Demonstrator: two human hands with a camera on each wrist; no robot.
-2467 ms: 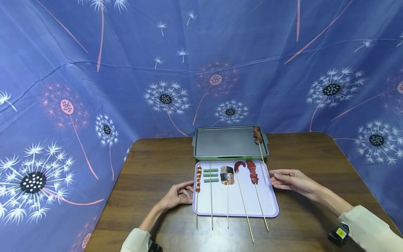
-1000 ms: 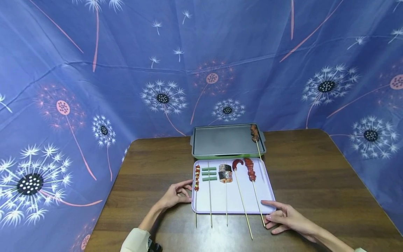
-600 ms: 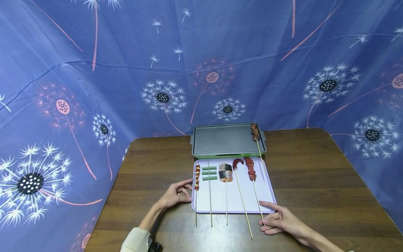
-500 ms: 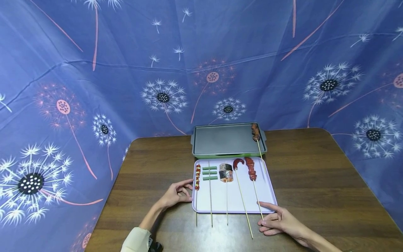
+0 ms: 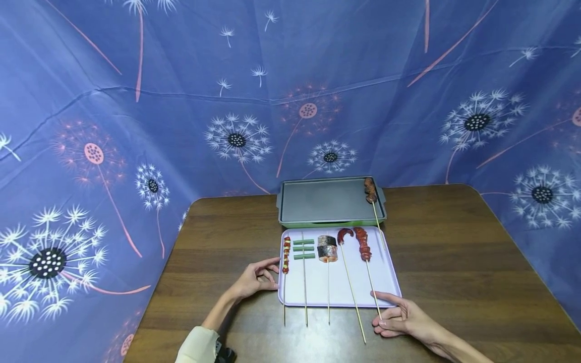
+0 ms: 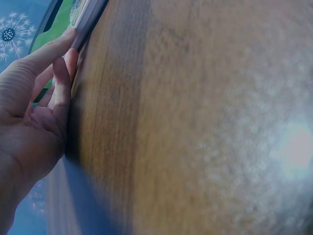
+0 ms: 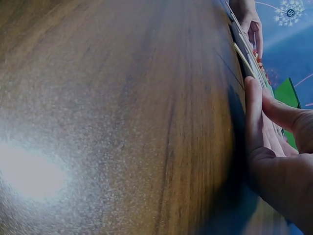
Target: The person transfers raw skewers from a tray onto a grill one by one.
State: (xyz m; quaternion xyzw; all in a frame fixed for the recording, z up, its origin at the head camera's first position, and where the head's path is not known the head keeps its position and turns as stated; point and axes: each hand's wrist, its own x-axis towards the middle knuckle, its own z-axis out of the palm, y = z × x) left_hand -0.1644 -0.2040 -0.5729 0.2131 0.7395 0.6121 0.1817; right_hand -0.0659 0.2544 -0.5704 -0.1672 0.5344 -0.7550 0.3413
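A white tray (image 5: 349, 282) with a lilac rim carries a row of food skewers, their sticks overhanging its front edge. My left hand (image 5: 253, 280) rests at the tray's left edge in the head view, index fingertip and thumb touching the rim apart from each other, other fingers bent. At the front right corner, my right hand (image 5: 406, 320) pinches the lower stick of the red meat skewer (image 5: 363, 245), hiding the stick's end. Its index finger stretches along the stick. In the right wrist view, the thumb and fingers (image 7: 253, 103) come together near the tray.
Behind the tray stands a dark grey griddle pan (image 5: 322, 201) with a green base. One brown meat skewer (image 5: 370, 191) lies on its right, stick reaching over the tray. Other skewers: curled red (image 5: 344, 235), dark-skinned fish (image 5: 328, 248), green stalks (image 5: 304, 256), small red-yellow (image 5: 286, 254).
My right hand has left the tray's right edge, come toward the front right corner and taken hold of the red meat skewer's stick. The left hand has stayed at the tray's left edge.
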